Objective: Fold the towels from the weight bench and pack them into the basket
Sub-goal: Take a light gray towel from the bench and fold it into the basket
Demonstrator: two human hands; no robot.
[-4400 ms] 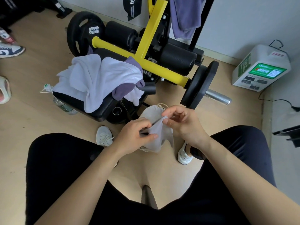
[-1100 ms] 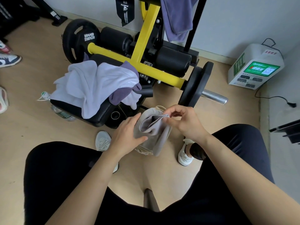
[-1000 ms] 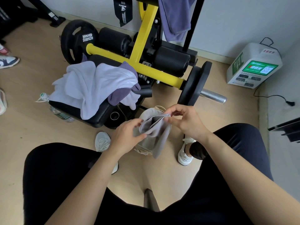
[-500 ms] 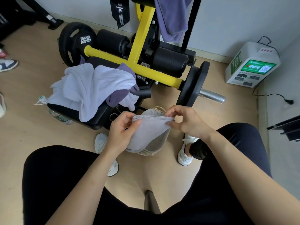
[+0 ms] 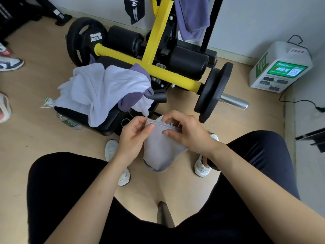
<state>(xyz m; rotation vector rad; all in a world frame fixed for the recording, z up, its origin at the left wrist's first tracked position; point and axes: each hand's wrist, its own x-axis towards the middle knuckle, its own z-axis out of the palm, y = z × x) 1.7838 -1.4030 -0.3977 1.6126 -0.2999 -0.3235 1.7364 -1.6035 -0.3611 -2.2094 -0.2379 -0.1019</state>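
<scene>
Mid-fold: my left hand (image 5: 133,138) and right hand (image 5: 186,134) pinch the grey towel (image 5: 161,148) by its hem; it hangs below my fingers (image 5: 149,127). Next, I judge: fold it over, then lower it into the basket (image 5: 158,118) just beyond them.

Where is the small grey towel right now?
In the head view's centre, the small grey towel hangs pinched between left hand and right hand, near the black bench.

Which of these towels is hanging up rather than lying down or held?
The purple towel at the top, draped beside the yellow upright. The white towel lies heaped on the bench; left hand and right hand pinch the grey towel.
</scene>
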